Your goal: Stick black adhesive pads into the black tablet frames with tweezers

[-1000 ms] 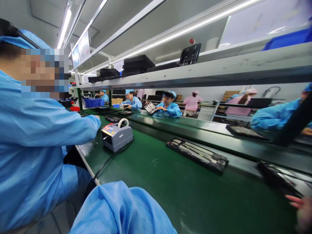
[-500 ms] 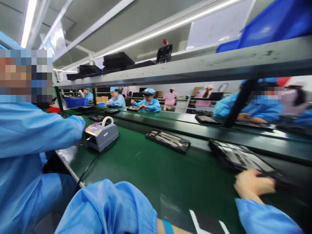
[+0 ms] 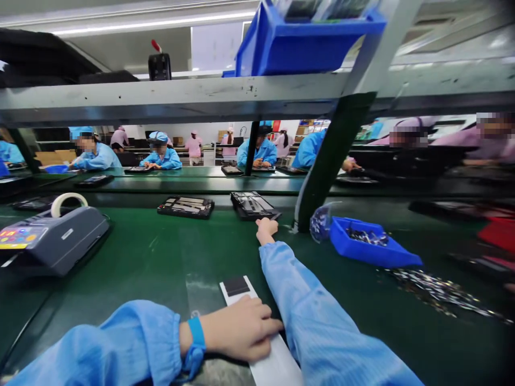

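My left hand [image 3: 241, 328] lies over a white strip [image 3: 277, 362] with black patches [image 3: 237, 286] near its far end. Its fingers are stretched out, and a blue band circles the wrist. Reaching farther forward, my right hand [image 3: 266, 230] has its fingers closed at the near right corner of an open black device housing [image 3: 253, 205] with flat silver-grey parts inside. Part of that grip is hidden behind the hand. To the left, apart from both hands, lies a second open device housing [image 3: 185, 207].
A grey tape dispenser [image 3: 64, 236] stands at left. On the right are a blue bin [image 3: 372, 244] of small metal parts, a loose pile [image 3: 438, 289] and a slanted green post [image 3: 333, 161]. A shelf [image 3: 181, 99] crosses overhead; co-workers sit beyond.
The view has swung right, bringing the parts bin and pile into sight. My left hand has come into view over the white strip. My right hand stays at the housing's near edge.
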The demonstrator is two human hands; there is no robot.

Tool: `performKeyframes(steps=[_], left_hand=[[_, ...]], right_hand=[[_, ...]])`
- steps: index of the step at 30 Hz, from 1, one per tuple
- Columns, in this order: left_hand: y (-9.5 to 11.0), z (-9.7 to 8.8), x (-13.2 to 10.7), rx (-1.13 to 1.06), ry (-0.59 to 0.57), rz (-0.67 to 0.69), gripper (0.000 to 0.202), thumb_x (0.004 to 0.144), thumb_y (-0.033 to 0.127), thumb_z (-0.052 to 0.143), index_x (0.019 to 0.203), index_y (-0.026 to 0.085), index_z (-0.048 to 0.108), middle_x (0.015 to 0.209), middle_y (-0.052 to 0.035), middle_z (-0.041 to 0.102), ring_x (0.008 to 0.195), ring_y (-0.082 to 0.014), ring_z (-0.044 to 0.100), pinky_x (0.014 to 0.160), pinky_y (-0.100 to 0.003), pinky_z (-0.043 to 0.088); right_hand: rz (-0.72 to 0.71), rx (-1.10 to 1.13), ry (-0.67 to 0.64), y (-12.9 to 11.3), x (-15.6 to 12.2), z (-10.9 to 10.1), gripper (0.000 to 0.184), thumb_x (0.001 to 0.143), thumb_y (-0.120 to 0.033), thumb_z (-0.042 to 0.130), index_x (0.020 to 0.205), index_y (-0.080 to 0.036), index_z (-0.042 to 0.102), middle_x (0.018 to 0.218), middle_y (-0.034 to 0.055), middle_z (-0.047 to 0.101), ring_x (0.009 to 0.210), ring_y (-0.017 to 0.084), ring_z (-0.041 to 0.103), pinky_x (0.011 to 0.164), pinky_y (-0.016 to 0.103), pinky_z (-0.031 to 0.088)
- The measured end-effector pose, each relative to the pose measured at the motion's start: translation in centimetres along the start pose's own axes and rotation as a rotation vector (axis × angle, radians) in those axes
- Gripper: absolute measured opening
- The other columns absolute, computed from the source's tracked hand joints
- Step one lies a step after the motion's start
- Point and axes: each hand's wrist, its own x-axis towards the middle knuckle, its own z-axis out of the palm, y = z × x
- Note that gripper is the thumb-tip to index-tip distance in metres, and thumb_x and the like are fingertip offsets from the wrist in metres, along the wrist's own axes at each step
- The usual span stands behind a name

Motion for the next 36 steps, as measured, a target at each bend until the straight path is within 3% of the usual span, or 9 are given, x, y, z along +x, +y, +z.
performKeyframes(steps=[3, 8, 13, 18, 22, 26, 30, 33, 36], left_hand=[[0.1, 0.0, 0.0, -0.014, 0.001, -0.009, 0.025, 0.083, 0.024, 0.045, 0.105, 0.015, 0.051, 0.085, -0.0041, 0.053, 0.075, -0.0168, 0.047, 0.070, -0.027, 0.039], [0.1, 0.5, -0.1, -0.005, -0.011, -0.006, 0.020, 0.084, 0.027, 0.045, 0.099, 0.015, 0.051, 0.083, -0.0038, 0.052, 0.073, -0.0168, 0.046, 0.070, -0.027, 0.038], [0.0, 0.7, 0.0, 0.003, -0.035, 0.005, 0.026, 0.089, 0.025, 0.040, 0.112, 0.015, 0.048, 0.083, -0.0028, 0.051, 0.075, -0.0165, 0.046, 0.068, -0.028, 0.036], [0.2, 0.1, -0.1, -0.045, -0.044, 0.012, 0.033, 0.087, 0.030, 0.042, 0.115, 0.013, 0.048, 0.084, -0.0040, 0.053, 0.074, -0.0173, 0.046, 0.067, -0.029, 0.036], [0.5, -0.4, 0.0, -0.070, -0.042, -0.007, 0.036, 0.086, 0.027, 0.043, 0.119, 0.014, 0.044, 0.085, -0.0038, 0.055, 0.074, -0.0175, 0.048, 0.069, -0.029, 0.037], [0.5, -0.6, 0.3, -0.129, -0.047, -0.046, 0.031, 0.082, 0.021, 0.046, 0.112, 0.013, 0.046, 0.086, -0.0040, 0.058, 0.075, -0.0170, 0.050, 0.069, -0.027, 0.038], [0.1, -0.8, 0.7, -0.150, -0.098, -0.054, 0.004, 0.079, 0.020, 0.050, 0.079, 0.016, 0.049, 0.075, -0.0028, 0.056, 0.068, -0.0150, 0.048, 0.066, -0.026, 0.038], [-0.4, -1.2, 0.6, -0.157, -0.109, 0.002, 0.017, 0.078, 0.018, 0.053, 0.066, 0.018, 0.041, 0.073, -0.0017, 0.052, 0.068, -0.0138, 0.045, 0.068, -0.025, 0.038], [-0.9, -2.3, 0.1, -0.245, -0.147, 0.039, 0.024, 0.077, 0.015, 0.055, 0.062, 0.018, 0.037, 0.070, 0.0000, 0.049, 0.069, -0.0128, 0.045, 0.070, -0.023, 0.038]], right_hand=[[0.104, 0.114, -0.043, -0.3, 0.2, 0.6, 0.033, 0.089, -0.032, 0.052, 0.116, -0.014, 0.052, 0.113, 0.0087, 0.055, 0.094, 0.019, 0.057, 0.078, 0.039, 0.050], [0.144, 0.290, -0.142, -0.5, 0.3, 1.4, 0.032, 0.088, -0.031, 0.053, 0.116, -0.014, 0.052, 0.113, 0.0085, 0.055, 0.095, 0.019, 0.057, 0.078, 0.038, 0.050], [0.180, 0.384, -0.216, -0.8, 0.9, 1.9, 0.029, 0.089, -0.030, 0.052, 0.112, -0.013, 0.054, 0.107, 0.0076, 0.057, 0.088, 0.017, 0.059, 0.073, 0.035, 0.052], [0.189, 0.375, -0.251, -1.0, 0.4, 2.1, 0.022, 0.091, -0.031, 0.049, 0.091, -0.011, 0.057, 0.077, 0.0003, 0.059, 0.059, 0.008, 0.055, 0.053, 0.022, 0.048], [0.135, 0.325, -0.274, -1.3, -2.0, 0.9, 0.039, 0.088, -0.039, 0.049, 0.059, -0.014, 0.049, 0.044, -0.0033, 0.050, 0.034, 0.004, 0.041, 0.035, 0.016, 0.032], [0.097, 0.255, -0.394, -1.9, -5.5, -3.3, 0.048, 0.079, -0.049, 0.057, 0.048, -0.014, 0.048, 0.032, -0.0003, 0.045, 0.028, 0.005, 0.035, 0.032, 0.018, 0.025], [0.101, 0.181, -0.496, -2.6, -9.5, -10.1, 0.053, 0.067, -0.060, 0.063, 0.046, -0.013, 0.051, 0.030, 0.0000, 0.041, 0.028, 0.005, 0.032, 0.032, 0.019, 0.020], [0.157, 0.062, -0.599, -3.3, -12.8, -15.7, 0.056, 0.062, -0.067, 0.061, 0.047, -0.014, 0.051, 0.027, -0.0033, 0.032, 0.028, 0.004, 0.024, 0.034, 0.020, 0.014], [0.225, -0.078, -0.590, -4.3, -16.0, -20.9, 0.056, 0.065, -0.070, 0.055, 0.046, -0.018, 0.049, 0.026, -0.0049, 0.025, 0.027, 0.005, 0.018, 0.036, 0.021, 0.010]])
